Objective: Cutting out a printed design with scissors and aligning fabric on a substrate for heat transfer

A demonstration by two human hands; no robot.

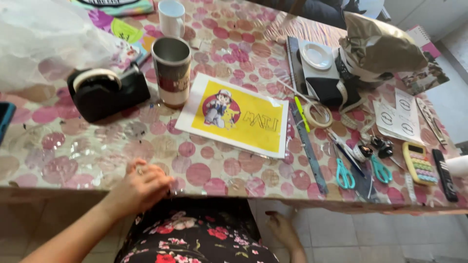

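Note:
My left hand [144, 182] rests on the near edge of the table [73, 151], fingers curled together at the edge; whether it pinches anything is unclear. My right hand [282, 229] hangs below the table edge, beside my flowered lap, and nothing is visible in it. A yellow printed sheet with a cartoon figure [236, 118] lies flat in the middle of the table, beyond my left hand. Just behind the sheet's left corner stands a metal tumbler [171, 70].
A black tape dispenser [105, 90] sits at the left, a white mug [171, 17] at the back. Right of the sheet lie a metal ruler [307, 146], a tape roll [318, 116], two teal scissors [345, 175], pens, a yellow calculator [419, 163] and a crumpled bag [380, 48].

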